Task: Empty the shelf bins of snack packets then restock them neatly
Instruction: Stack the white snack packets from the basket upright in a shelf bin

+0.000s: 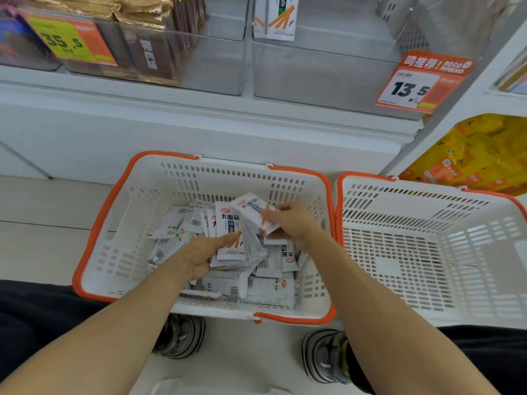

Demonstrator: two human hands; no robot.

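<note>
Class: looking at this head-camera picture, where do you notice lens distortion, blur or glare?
Head view: wide-angle bending curves the shelf edge and basket rims; the top-left price tag and gold packets are soft; the right hand and its packet look slightly smeared; lighting is even, shadows faint, with mild sheen on the clear bin.

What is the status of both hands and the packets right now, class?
Left hand grips a stack of packets in the left basket. Right hand pinches one packet. Clear bin almost empty. Nothing in the way.
</note>
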